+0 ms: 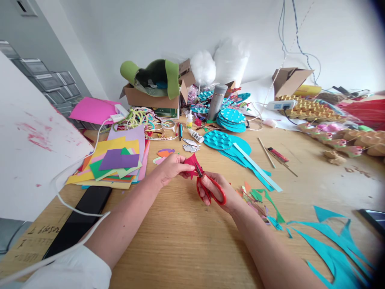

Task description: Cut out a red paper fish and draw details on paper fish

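Note:
My left hand (173, 165) pinches a small piece of red paper (190, 159) above the middle of the table. The fingers of my right hand (219, 188) are wrapped through the handles of red-handled scissors (224, 196). Their blades reach the right edge of the red paper; how far they cut in, I cannot tell. Just beyond my left hand lie small coloured paper shapes (165, 153) and white cut-outs (191, 145) with drawn outlines. Coloured paper scraps (258, 196) are scattered to the right of my right hand.
Stacked coloured paper (118, 161) and a black phone (81, 216) lie left, crossed by a white cable (99, 215). Blue paddle-like pieces (240, 146), a glue bottle (196, 135) and a grey flask (217, 102) stand or lie beyond my hands. Blue offcuts (333, 251) spread at the right front.

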